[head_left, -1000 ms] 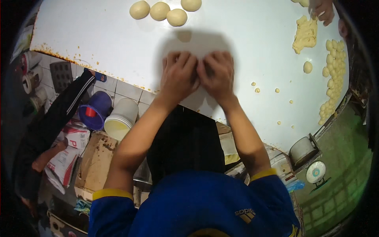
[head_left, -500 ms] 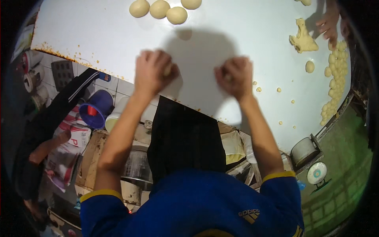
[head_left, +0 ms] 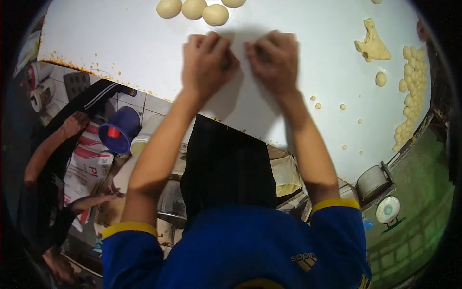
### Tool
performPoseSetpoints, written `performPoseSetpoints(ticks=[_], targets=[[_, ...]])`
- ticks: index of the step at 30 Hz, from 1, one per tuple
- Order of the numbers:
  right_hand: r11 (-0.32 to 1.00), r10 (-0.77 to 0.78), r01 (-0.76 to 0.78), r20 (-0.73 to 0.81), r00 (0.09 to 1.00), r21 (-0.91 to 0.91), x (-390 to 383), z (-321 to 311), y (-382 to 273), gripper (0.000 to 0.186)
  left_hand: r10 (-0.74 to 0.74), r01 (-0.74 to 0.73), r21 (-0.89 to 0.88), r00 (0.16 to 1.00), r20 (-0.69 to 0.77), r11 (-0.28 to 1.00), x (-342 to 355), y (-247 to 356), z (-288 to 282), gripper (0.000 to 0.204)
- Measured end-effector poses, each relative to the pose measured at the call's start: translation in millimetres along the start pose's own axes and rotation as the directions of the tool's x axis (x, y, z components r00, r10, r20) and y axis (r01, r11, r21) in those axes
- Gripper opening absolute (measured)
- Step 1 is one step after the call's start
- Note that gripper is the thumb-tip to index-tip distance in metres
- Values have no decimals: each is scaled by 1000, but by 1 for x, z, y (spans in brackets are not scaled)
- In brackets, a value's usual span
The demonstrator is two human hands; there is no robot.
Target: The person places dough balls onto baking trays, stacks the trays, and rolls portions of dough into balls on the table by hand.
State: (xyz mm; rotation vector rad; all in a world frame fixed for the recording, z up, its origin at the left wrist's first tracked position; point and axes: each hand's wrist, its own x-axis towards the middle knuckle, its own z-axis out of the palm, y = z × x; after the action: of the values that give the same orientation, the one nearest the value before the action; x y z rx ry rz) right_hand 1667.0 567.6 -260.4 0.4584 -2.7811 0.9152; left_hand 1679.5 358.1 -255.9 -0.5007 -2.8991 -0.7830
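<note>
My left hand (head_left: 208, 62) is cupped low over the white tabletop (head_left: 139, 53), its fingers curled inward. A bit of pale dough showed inside it half a second ago; now the curled fingers hide it. Close by on the right, my right hand (head_left: 275, 60) is also curled with knuckles up, and whatever lies under it is hidden. Just beyond my left hand sits a smooth round dough ball (head_left: 215, 15). Beside that are another dough ball (head_left: 194, 8) and a third dough ball (head_left: 169, 8), with one more cut off by the top edge.
At the right lie a ragged dough slab (head_left: 373, 43), a single small dough piece (head_left: 380, 79) and a heap of small dough pieces (head_left: 410, 91). Tiny crumbs dot the table. A metal pot (head_left: 373, 183) and scale (head_left: 388, 209) stand beyond its edge. Another person's arm (head_left: 45, 149) is at left.
Both my hands have moved forward and closer together, toward the dough balls. Another person's hand at the far right has left the view. At left, the other person's arms have shifted.
</note>
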Motion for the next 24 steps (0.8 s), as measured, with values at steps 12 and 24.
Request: performPoseSetpoints(ticks=[12,24], targets=[[999,-15,11,69,998,50,-7,2,-15,17,10,-10,-51,1000,15,999,-7,15,2,24],[994,48,-59,126,991,92,-27,-10,-22,19,55,-49,-134,998,39,990,-26,17,6,29]])
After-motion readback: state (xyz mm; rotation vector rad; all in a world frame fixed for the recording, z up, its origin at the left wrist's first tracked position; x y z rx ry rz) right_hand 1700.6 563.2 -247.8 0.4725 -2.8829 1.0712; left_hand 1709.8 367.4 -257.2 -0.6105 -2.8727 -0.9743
